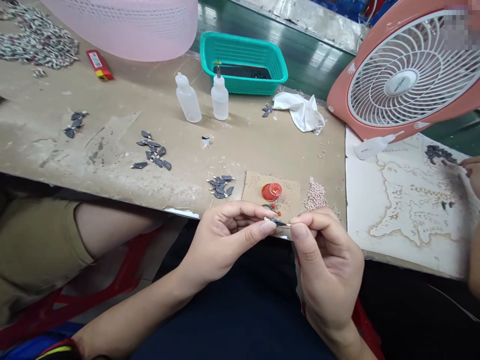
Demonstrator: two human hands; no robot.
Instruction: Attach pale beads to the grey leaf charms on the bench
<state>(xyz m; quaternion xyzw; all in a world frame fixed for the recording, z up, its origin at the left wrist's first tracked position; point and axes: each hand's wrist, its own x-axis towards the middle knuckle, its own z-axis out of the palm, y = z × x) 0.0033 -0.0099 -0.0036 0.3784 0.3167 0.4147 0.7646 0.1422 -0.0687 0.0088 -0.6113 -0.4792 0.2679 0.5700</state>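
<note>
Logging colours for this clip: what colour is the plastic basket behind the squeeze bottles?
The plastic basket is teal, shown best in the head view.

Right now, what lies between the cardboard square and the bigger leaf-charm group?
A smaller cluster of dark leaf charms on the workbench, in the head view.
</note>
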